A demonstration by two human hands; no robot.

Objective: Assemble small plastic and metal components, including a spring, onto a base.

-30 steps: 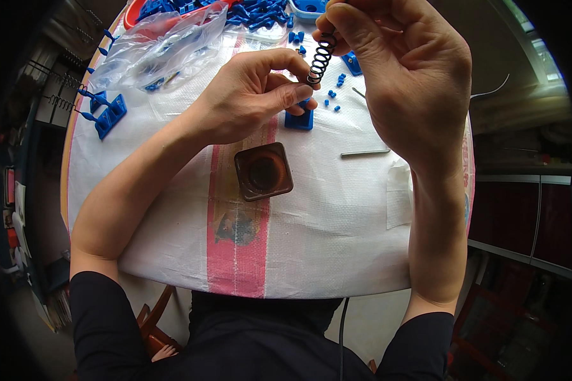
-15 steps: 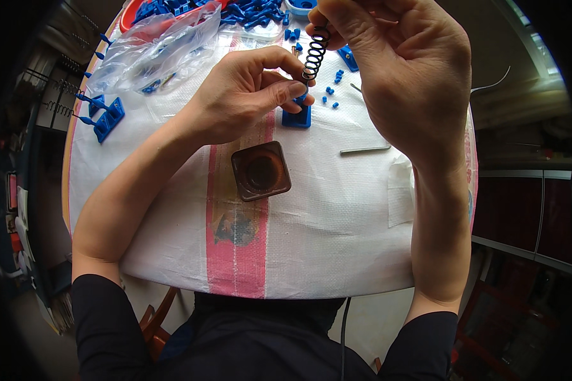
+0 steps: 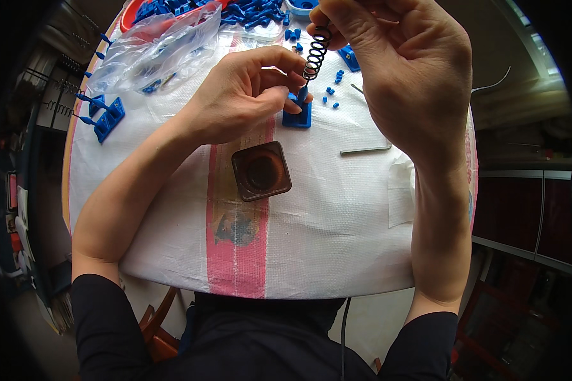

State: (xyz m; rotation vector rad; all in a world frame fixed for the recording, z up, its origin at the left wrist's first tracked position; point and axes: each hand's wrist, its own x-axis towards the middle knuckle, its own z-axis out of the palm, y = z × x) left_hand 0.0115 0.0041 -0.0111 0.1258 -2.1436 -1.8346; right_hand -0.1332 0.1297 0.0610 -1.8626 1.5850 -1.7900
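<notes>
A black coil spring (image 3: 317, 56) stands tilted between my hands, its lower end meeting a slim blue stem (image 3: 302, 94). The stem rises from a small blue stand (image 3: 297, 119) with a flat rectangular base on the table. My right hand (image 3: 403, 70) is closed on the upper part of the spring; its fingertips are partly cut off by the picture's top edge. My left hand (image 3: 245, 92) curls round the stand, thumb low on the near side, and a fingertip shows behind the stem. Its exact contact is partly hidden.
A brown square dish (image 3: 261, 171) lies nearer me, with a bent metal rod (image 3: 365, 151) to its right. Small blue pieces (image 3: 330, 95) lie beyond. Clear plastic bags (image 3: 152, 57), a red basin (image 3: 128, 16) of blue parts and finished-looking blue stands (image 3: 110, 120) occupy the left and back.
My left thumb has slid down and left off the stem, leaving more of the blue stem in sight. My right hand and the spring stay almost where they were.
</notes>
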